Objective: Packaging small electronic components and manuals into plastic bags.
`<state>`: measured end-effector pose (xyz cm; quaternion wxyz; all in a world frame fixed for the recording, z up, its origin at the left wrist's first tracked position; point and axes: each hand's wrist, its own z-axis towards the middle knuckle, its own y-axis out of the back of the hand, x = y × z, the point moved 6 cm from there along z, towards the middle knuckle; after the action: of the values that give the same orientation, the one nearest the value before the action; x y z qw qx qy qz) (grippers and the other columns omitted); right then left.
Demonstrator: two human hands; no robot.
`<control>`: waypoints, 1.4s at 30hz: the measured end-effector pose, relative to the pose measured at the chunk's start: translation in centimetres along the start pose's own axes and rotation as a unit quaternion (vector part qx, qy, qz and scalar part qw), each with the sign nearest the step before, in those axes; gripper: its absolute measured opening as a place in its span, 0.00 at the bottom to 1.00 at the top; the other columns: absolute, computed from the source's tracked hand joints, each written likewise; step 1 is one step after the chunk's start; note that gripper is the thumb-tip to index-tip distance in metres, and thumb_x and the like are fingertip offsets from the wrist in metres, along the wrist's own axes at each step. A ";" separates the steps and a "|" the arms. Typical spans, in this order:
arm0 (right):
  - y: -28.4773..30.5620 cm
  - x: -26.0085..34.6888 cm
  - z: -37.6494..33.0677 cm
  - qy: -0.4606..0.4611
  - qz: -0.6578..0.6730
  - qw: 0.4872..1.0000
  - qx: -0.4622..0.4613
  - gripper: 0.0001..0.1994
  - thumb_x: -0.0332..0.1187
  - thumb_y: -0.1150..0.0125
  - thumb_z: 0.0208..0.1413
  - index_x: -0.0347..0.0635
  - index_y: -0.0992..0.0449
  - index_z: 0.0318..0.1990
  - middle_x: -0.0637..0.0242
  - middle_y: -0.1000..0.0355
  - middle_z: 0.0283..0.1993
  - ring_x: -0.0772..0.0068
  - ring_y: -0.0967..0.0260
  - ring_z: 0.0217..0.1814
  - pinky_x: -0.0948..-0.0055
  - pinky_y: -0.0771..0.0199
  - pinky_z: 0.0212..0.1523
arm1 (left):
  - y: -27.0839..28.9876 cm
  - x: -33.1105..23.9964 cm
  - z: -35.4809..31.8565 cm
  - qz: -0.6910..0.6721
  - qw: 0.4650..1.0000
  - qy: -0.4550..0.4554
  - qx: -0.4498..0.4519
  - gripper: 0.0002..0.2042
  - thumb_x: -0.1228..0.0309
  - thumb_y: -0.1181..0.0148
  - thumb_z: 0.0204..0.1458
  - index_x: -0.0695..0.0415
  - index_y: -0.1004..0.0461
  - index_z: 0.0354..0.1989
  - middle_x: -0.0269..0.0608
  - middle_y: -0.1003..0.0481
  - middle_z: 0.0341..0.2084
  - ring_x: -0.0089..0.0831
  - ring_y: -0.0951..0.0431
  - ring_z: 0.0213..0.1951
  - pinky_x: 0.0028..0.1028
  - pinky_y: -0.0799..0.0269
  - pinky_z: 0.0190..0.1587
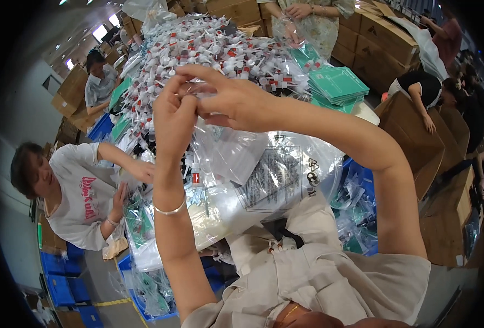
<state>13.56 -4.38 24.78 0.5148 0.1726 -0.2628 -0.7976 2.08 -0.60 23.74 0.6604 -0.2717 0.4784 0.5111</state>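
Raised over the front of the table, my left hand (173, 112) and my right hand (239, 101) are close together. Their fingers are curled in a pinch around thin clear plastic, seemingly the upper edge of a clear plastic bag (214, 139). That bag hangs below my hands; what is inside it is hard to make out. Under it, a larger clear bag with black print (286, 175) lies spread at the table edge by my lap. Beyond my hands rises a heap of small white plastic pieces with red parts (214, 49).
Green flat booklets or cards (337, 85) are stacked right of the heap. A blue bin (357, 202) with bagged green items stands at my right; another blue bin (168, 315) is lower left. A co-worker (83, 191) reaches in from the left. Cardboard boxes (378, 41) line the back right.
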 end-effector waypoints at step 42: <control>9.4 30.1 -70.2 -0.672 0.377 0.325 0.548 0.20 0.38 0.31 0.37 0.45 0.24 0.42 0.62 0.26 0.41 0.67 0.29 0.43 0.66 0.30 0.41 | -12.0 18.8 -11.5 0.454 0.877 -0.062 0.146 0.23 0.68 0.43 0.49 0.62 0.36 0.53 0.58 0.41 0.56 0.53 0.41 0.58 0.42 0.47 0.59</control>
<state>46.44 -51.92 -26.08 0.1969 -0.2964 -0.9338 -0.0374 9.63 -6.56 0.57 0.4162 0.1070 0.5766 0.6949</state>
